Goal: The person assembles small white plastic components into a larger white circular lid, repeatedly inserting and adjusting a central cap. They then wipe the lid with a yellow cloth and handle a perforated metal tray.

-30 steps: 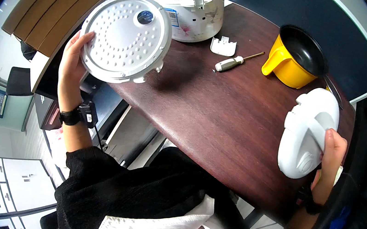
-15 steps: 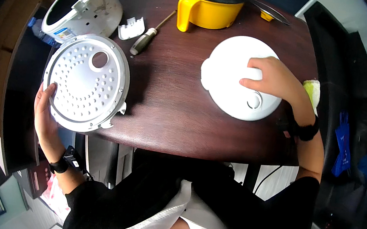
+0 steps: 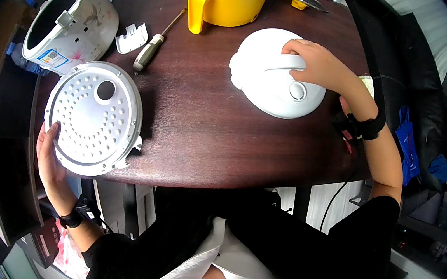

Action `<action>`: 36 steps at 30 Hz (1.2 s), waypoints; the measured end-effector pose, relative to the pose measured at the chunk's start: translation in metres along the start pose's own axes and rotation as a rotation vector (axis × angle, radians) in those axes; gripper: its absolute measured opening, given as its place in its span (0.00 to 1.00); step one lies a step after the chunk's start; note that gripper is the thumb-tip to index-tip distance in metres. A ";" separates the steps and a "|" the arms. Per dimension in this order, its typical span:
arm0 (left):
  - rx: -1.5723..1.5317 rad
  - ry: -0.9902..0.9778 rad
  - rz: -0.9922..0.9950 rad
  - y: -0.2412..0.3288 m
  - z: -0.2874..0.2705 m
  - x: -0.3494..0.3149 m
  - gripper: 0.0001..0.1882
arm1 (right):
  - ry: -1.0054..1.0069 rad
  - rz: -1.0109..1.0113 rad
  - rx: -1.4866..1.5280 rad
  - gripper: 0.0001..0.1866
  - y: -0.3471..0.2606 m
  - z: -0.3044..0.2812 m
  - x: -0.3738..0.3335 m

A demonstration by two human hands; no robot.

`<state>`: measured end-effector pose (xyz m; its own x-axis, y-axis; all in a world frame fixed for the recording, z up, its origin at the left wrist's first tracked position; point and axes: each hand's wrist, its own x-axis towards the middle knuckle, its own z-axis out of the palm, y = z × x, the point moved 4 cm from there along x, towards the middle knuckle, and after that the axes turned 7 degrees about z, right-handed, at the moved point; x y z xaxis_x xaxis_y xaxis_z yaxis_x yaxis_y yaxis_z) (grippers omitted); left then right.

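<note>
My left hand [image 3: 53,165] holds the rim of a round silver inner lid plate [image 3: 75,126], its thumb on the face and the other fingers behind. The plate has raised dimples, a round hole near its top, screws around the edge and white plastic tabs at lower right. Over on the right, my right hand [image 3: 319,67] is closed around the arched handle [image 3: 287,64] of a white domed lid [image 3: 260,96]. A round vent [image 3: 297,90] sits near the handle's base. The lid is tilted, and I cannot tell whether it touches the table.
At the far left, a white flower-patterned rice cooker body [image 3: 94,26] lies tipped. Near it are a white plastic piece [image 3: 131,39] and a screwdriver [image 3: 149,53]. A yellow pot [image 3: 229,7] and a glass lid [image 3: 309,2] stand at the back of the brown table [image 3: 196,130].
The white lid has tilted so that its handle shows from the side, with my right hand gripping it. The view has shifted; my left hand keeps its hold on the plate.
</note>
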<state>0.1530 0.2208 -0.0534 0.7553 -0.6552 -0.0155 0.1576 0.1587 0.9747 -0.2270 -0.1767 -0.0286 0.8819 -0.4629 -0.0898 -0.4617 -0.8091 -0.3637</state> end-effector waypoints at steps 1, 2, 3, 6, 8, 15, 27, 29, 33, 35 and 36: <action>0.011 0.006 -0.002 0.000 -0.006 -0.001 0.17 | 0.003 0.008 -0.015 0.18 0.000 0.002 0.000; 0.024 0.028 -0.004 0.000 -0.016 -0.002 0.17 | 0.006 0.015 -0.030 0.18 -0.001 0.005 0.000; 0.033 0.043 -0.009 -0.004 -0.025 -0.002 0.16 | 0.010 0.030 -0.048 0.18 0.001 0.006 -0.002; 0.047 0.099 -0.022 -0.013 -0.050 0.001 0.15 | 0.008 0.020 -0.024 0.19 0.005 0.012 -0.002; 0.059 0.130 -0.023 -0.017 -0.060 -0.002 0.15 | 0.045 0.007 0.004 0.19 0.009 0.014 -0.002; 0.043 0.239 -0.050 -0.034 -0.109 0.011 0.12 | 0.140 0.039 0.439 0.20 0.022 -0.011 -0.005; 0.804 0.167 -0.085 -0.031 -0.135 0.035 0.19 | 0.181 0.008 1.270 0.22 0.013 -0.007 0.007; 0.904 0.130 -0.085 -0.023 -0.122 0.035 0.20 | 0.195 0.033 1.322 0.22 0.012 -0.002 0.000; 0.996 0.082 -0.058 -0.017 -0.102 0.036 0.25 | 0.218 0.079 1.383 0.22 0.012 0.005 -0.012; 0.940 0.032 -0.018 -0.021 -0.102 0.037 0.26 | 0.229 0.100 1.409 0.22 0.008 0.007 -0.019; 0.995 0.048 0.002 -0.016 -0.095 0.032 0.27 | 0.227 0.099 1.421 0.22 0.008 0.008 -0.019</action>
<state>0.2352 0.2670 -0.0902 0.7836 -0.6212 -0.0012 -0.4320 -0.5464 0.7175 -0.2465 -0.1710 -0.0374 0.7560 -0.6506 -0.0715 0.0845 0.2053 -0.9750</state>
